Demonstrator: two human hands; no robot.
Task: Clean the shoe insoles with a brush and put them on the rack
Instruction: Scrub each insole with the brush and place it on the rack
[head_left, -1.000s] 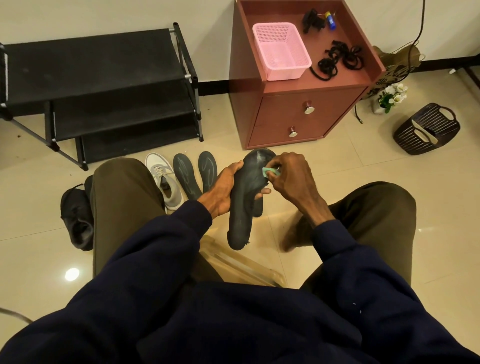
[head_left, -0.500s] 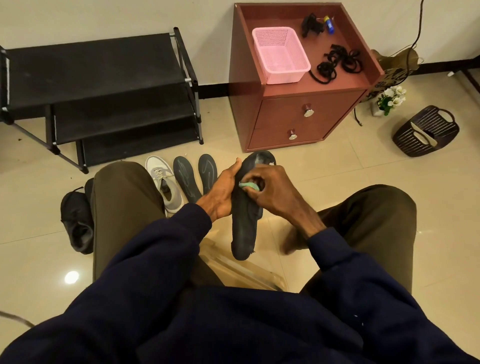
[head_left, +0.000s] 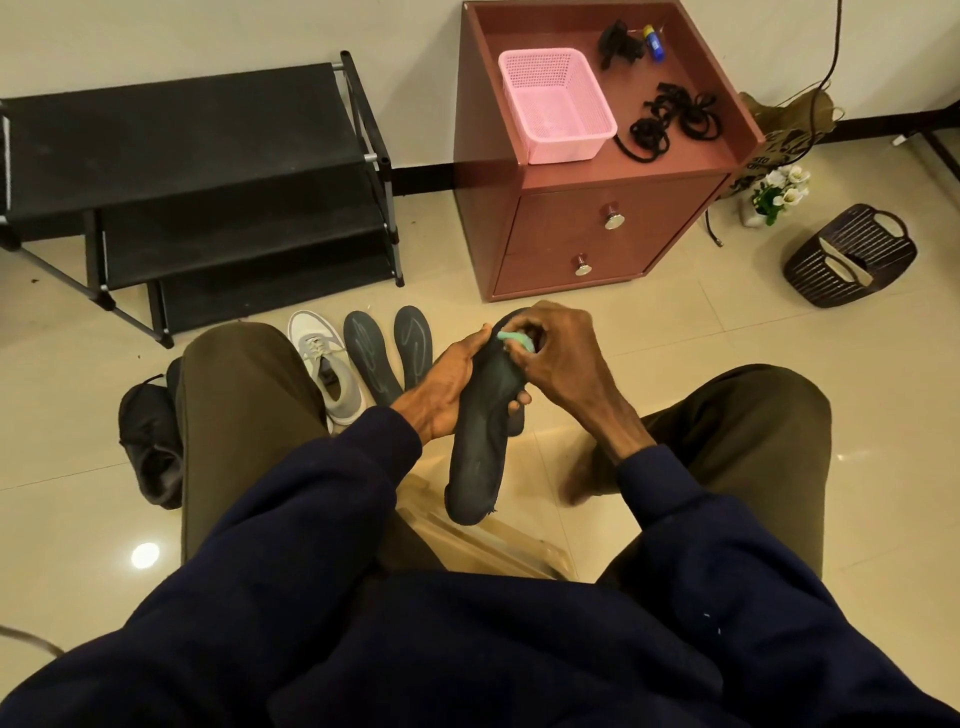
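The right hand (head_left: 558, 358), in the middle of the frame, curls its fingers round a small green brush (head_left: 514, 340). It presses the brush on the top end of a dark insole (head_left: 480, 447). A tight, close hold like that helps it rub hard.

The left hand (head_left: 447, 387) grips the insole from the side, so it does not wobble under the brush. The insole is up in the air between the knees, tipped toward the face. I think that makes the dirt easy to see.

Just left of the hands, two more insoles (head_left: 371, 358) lie flat on the floor beside a grey shoe (head_left: 327, 364). They are close by, maybe waiting their turn.

The black rack (head_left: 182, 135) stands in the upper left of the frame. I see no insole on it yet.
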